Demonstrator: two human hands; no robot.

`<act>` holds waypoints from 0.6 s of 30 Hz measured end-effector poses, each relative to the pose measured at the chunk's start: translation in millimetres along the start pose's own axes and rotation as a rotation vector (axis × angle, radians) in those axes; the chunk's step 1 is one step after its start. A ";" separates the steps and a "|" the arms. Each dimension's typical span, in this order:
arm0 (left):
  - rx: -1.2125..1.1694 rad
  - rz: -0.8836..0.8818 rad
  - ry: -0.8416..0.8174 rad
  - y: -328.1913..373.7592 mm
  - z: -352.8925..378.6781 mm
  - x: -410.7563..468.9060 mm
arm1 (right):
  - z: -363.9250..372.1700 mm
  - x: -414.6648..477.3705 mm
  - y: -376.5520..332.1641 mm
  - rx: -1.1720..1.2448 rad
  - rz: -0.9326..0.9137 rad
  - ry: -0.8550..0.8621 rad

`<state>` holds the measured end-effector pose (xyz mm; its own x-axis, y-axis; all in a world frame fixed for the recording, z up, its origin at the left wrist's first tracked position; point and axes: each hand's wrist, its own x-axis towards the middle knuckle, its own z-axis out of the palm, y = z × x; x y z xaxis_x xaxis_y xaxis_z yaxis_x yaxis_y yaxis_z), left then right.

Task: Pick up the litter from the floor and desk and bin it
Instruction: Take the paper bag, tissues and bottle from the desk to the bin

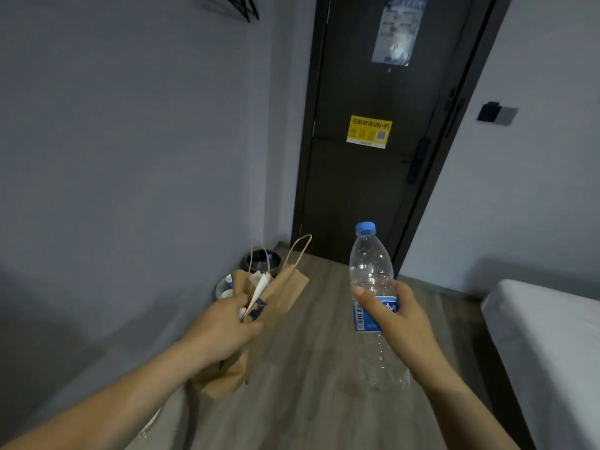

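1. Head view, hands. The left hand gripped a brown paper bag round its middle, fingers curled into the creased paper. The right hand was clamped round a plastic bottle at its blue label, thumb across the front.
2. Head view, positions. Both items were held in the air above the floor, the bottle upright and the bag leaning away from the person. The dark round bin stood ahead against the left wall, beside the door. A paler round container sat just in front of it, partly hidden by the bag. It held white and blue scraps I could not identify.
3. Head view, materials.
   - Bag: thin kraft paper, crumpled and soft, with twisted paper-cord handles standing up in loops. White paper poked from its mouth.
   - Bottle: clear thin-walled plastic with a ribbed, dented lower half. It looked empty, and its blue cap was on.
   - Floor: grey wood-look planks.
   - Bed: white, at the right edge of the view.
4. Judgement. The step in hand was the carry to the bin.
   - The person should step close before letting go.
   - The bag should go in first, mouth kept upward so the loose paper stays inside.
   - The bottle should be lowered in, not tossed, because light plastic bounces off rims.
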<state>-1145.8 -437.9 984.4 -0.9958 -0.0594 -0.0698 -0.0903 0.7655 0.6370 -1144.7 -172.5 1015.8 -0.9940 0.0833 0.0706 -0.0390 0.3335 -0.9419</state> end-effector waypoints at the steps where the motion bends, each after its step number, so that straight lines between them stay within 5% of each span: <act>1: -0.017 -0.002 0.003 -1.7 0.5 18.5 | 5.4 17.5 2.7 0.007 0.001 -0.008; 18: -0.061 -0.046 -0.025 -44.6 -23.8 309.4 | 114.2 320.1 16.8 -0.088 0.044 -0.114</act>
<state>-1450.3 -505.7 952.7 -0.9899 -0.0774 -0.1188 -0.1378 0.7218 0.6783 -1475.2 -247.5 985.1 -0.9999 -0.0059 -0.0124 0.0089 0.4130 -0.9107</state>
